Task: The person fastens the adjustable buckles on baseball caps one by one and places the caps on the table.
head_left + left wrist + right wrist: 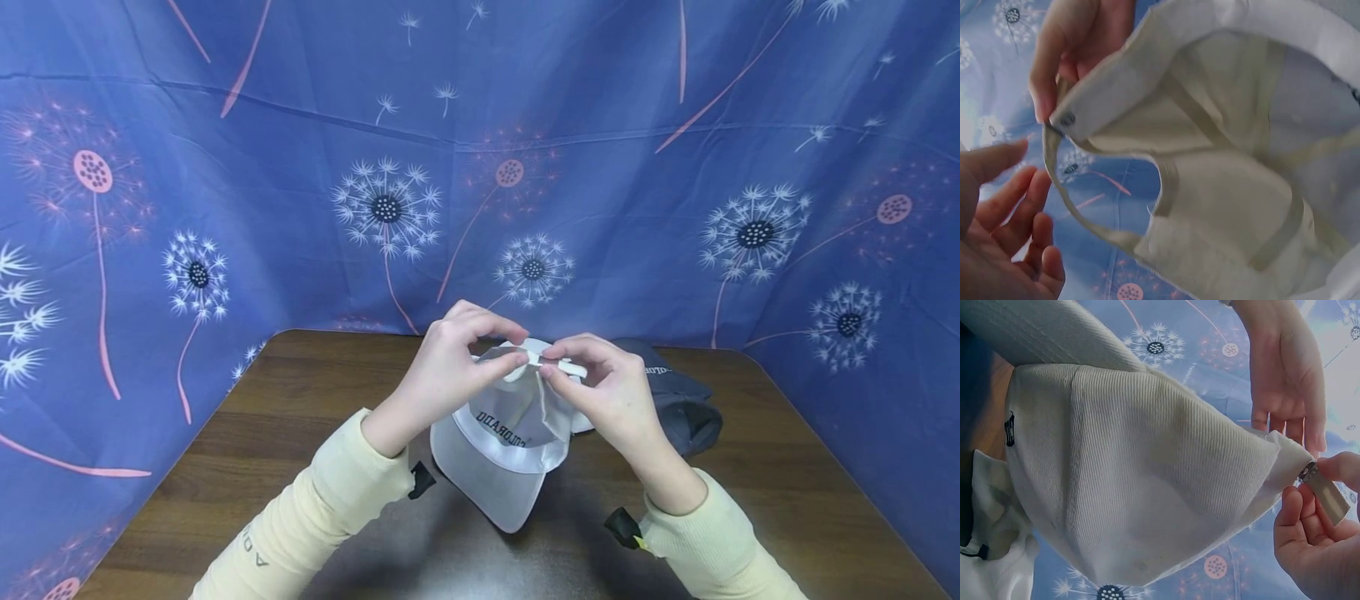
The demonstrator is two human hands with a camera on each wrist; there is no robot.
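Observation:
A pale cap [498,433] hangs brim down over the table, its inside toward the head camera and COLORADO showing mirrored. My left hand [453,354] holds the cap's back strap between thumb and index finger in the head view. On the other side of the buckle, my right hand [611,392] pinches the strap, whose loose end sticks out past the fingers. A small metal buckle [1307,471] shows at the right thumb tip in the right wrist view. In the left wrist view the strap [1075,209] arches below the cap's back opening, beside my left fingertips.
A dark cap [682,408] with light lettering lies on the wooden table [247,433], behind my right hand. Part of another pale cap [1004,525] shows at lower left in the right wrist view. Blue dandelion-print cloth [615,192] encloses the table's back and sides.

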